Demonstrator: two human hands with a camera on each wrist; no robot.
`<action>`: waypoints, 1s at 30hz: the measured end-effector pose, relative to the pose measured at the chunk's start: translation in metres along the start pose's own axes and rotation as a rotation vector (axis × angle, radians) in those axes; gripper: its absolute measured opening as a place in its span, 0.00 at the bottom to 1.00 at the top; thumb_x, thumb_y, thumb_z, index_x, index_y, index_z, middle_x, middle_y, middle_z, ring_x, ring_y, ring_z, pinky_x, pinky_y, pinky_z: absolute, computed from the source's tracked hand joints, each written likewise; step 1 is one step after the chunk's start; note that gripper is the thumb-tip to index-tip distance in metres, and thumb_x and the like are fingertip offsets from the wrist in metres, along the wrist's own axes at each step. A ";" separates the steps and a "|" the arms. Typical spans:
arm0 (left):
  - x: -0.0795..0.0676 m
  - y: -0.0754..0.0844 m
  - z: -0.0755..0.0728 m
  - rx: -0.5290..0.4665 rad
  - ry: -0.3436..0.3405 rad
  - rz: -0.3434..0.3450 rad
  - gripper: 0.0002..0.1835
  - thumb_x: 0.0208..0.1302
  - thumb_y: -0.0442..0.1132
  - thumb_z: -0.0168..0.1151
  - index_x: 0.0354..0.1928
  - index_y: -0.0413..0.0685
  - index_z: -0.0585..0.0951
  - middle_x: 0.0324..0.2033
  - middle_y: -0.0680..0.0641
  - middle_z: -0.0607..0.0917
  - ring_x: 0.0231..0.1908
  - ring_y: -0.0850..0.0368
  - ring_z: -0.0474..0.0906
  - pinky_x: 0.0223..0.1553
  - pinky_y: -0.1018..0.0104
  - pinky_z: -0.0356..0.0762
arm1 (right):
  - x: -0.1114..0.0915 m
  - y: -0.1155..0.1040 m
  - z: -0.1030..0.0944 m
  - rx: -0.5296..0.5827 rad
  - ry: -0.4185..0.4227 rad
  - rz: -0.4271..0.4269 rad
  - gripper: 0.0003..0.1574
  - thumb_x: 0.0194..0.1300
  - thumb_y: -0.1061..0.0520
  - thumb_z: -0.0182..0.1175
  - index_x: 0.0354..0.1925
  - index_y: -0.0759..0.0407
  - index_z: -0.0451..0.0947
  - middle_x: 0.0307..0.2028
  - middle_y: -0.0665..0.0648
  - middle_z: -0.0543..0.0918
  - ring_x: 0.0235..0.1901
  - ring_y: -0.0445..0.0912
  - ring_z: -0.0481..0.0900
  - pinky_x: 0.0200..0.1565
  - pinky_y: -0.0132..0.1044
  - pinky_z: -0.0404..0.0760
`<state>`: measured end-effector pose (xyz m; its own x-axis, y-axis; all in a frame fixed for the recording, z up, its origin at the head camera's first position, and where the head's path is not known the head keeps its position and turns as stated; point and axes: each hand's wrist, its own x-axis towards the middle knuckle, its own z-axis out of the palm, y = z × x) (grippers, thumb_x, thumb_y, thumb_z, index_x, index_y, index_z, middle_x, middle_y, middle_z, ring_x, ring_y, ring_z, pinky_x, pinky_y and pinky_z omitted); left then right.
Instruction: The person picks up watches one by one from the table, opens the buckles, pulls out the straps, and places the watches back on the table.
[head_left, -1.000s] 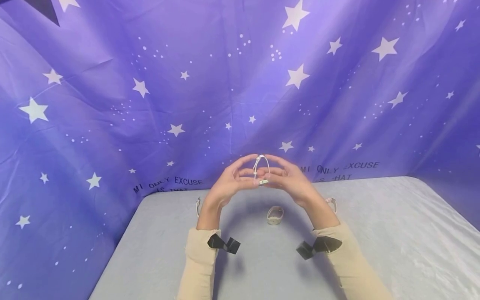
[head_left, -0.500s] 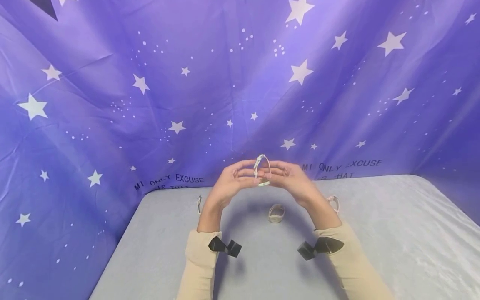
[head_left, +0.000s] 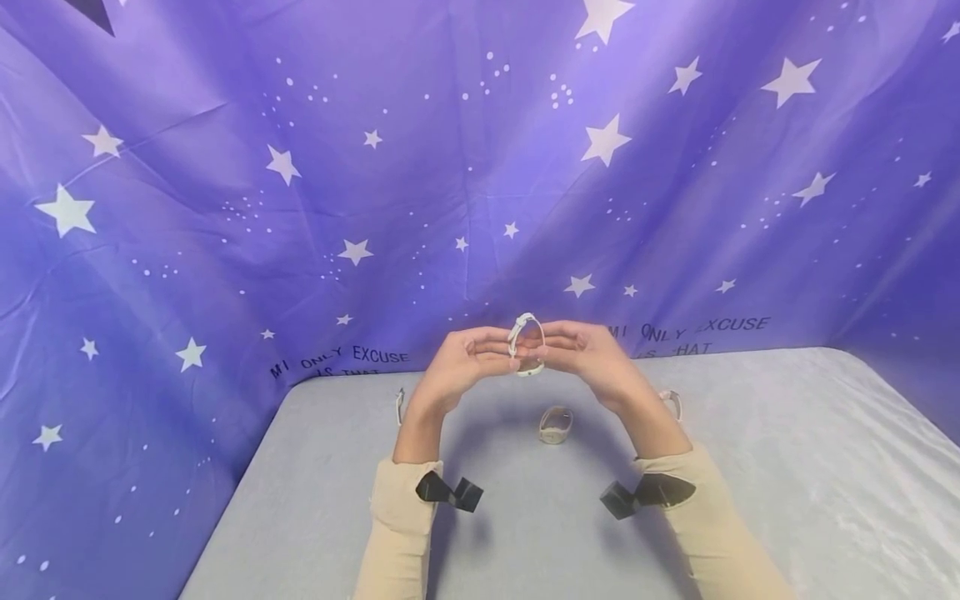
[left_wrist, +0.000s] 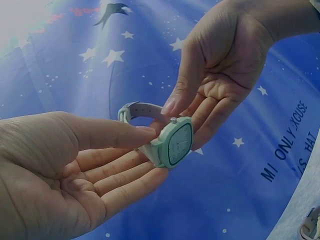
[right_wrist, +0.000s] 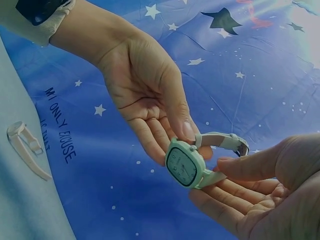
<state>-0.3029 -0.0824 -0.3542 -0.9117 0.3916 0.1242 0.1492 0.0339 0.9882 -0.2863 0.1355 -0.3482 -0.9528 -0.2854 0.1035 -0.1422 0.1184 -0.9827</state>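
A pale green wristwatch [left_wrist: 181, 144] with a rounded square face and a looped strap is held up above the table, between both hands. My left hand [head_left: 467, 360] pinches the strap on one side, its thumb on top and its other fingers stretched underneath, as the left wrist view shows. From the opposite side my right hand [head_left: 591, 357] pinches the watch beside its crown, thumb against the strap. In the right wrist view the watch's dial [right_wrist: 182, 167] is turned toward the camera.
On the grey cloth-covered table [head_left: 525, 533] lies a beige watch [head_left: 555, 435] below the hands. One more watch [head_left: 400, 408] shows beside the left forearm, and another watch [head_left: 673, 405] beside the right. A purple star-patterned curtain [head_left: 420, 183] hangs directly behind the table.
The index fingers have come down from the top of the strap to its sides. The watch has turned a little and its loop shows wider. The head view has shifted slightly.
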 end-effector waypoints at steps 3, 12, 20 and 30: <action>0.000 0.000 -0.002 0.006 0.002 -0.009 0.23 0.57 0.24 0.69 0.56 0.31 0.80 0.46 0.36 0.89 0.42 0.57 0.88 0.55 0.58 0.85 | -0.001 0.000 -0.001 -0.016 0.006 -0.011 0.27 0.64 0.63 0.67 0.61 0.68 0.77 0.51 0.63 0.88 0.52 0.49 0.87 0.65 0.55 0.76; -0.001 -0.001 -0.009 -0.010 0.011 0.004 0.22 0.55 0.24 0.71 0.54 0.30 0.81 0.38 0.45 0.90 0.38 0.57 0.88 0.54 0.58 0.86 | -0.001 -0.001 -0.003 -0.034 0.004 -0.008 0.28 0.63 0.63 0.68 0.60 0.68 0.77 0.51 0.64 0.88 0.53 0.51 0.86 0.65 0.57 0.75; -0.002 0.000 -0.011 -0.011 -0.009 0.002 0.21 0.55 0.25 0.71 0.53 0.31 0.81 0.37 0.49 0.90 0.39 0.58 0.88 0.55 0.58 0.85 | -0.001 0.000 -0.003 -0.029 -0.004 -0.005 0.28 0.64 0.63 0.67 0.61 0.69 0.76 0.51 0.64 0.88 0.54 0.50 0.86 0.67 0.59 0.73; 0.000 -0.003 -0.010 0.010 -0.049 0.019 0.25 0.56 0.24 0.70 0.57 0.28 0.78 0.39 0.46 0.89 0.38 0.58 0.87 0.53 0.60 0.85 | -0.002 -0.001 0.001 -0.064 0.004 0.006 0.27 0.63 0.62 0.68 0.59 0.69 0.77 0.52 0.64 0.88 0.56 0.55 0.84 0.67 0.60 0.73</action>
<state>-0.3071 -0.0918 -0.3560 -0.8891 0.4364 0.1378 0.1700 0.0354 0.9848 -0.2843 0.1349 -0.3475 -0.9547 -0.2806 0.0987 -0.1534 0.1803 -0.9716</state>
